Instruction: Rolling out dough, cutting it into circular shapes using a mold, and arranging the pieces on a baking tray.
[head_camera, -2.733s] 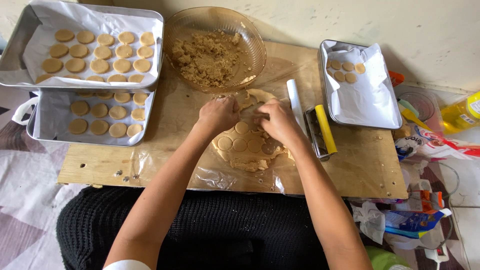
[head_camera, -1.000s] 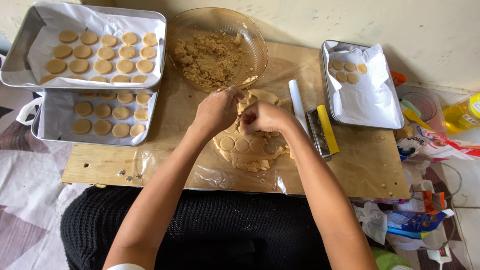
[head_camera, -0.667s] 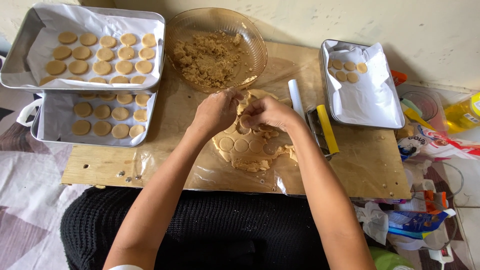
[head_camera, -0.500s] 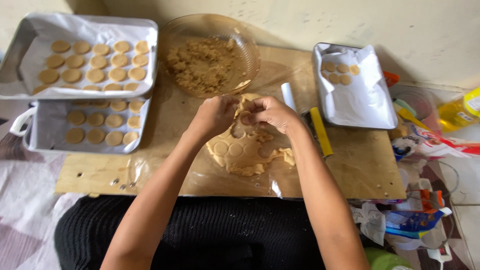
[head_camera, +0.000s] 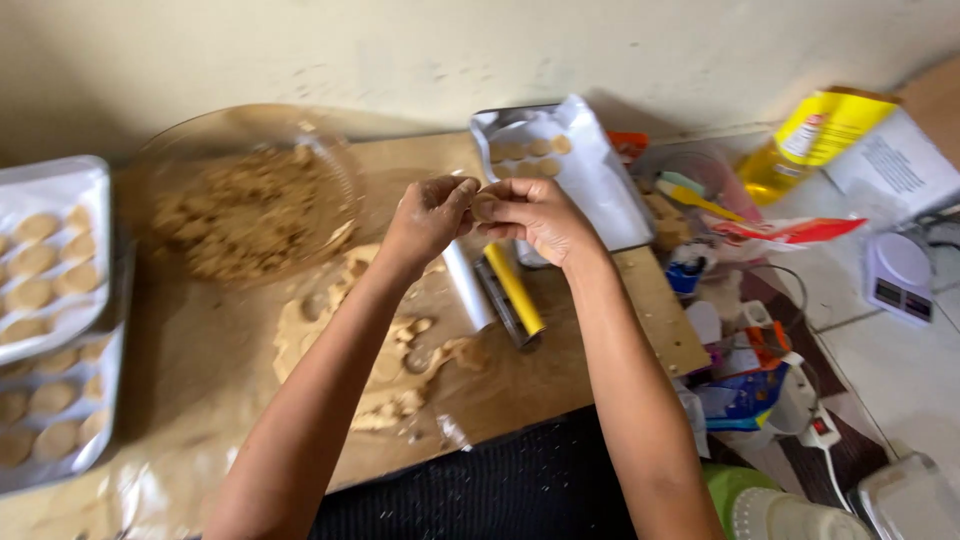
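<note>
Both hands have come up off the rolled dough since a moment ago and now meet in the air over the board's far edge, and the view has swung right with them. The left hand (head_camera: 428, 215) and right hand (head_camera: 532, 213) pinch one small round tan dough disc (head_camera: 485, 206) between their fingertips, holding it just in front of the small foil-lined metal tray (head_camera: 600, 190), where only a handful of pale discs lie. Below, the flat sheet of tan dough (head_camera: 385, 350) on the wooden board (head_camera: 560, 370) is punched full of round holes and looks nearly used up, with ragged scraps left. A yellow-handled metal tool (head_camera: 512, 293) lies just beside it. The clear glass bowl (head_camera: 330, 150) holds plenty of crumbly dough, so I judge a good deal remains to roll and cut. At the left edge, two larger lined trays (head_camera: 80, 180) are packed with discs.
</note>
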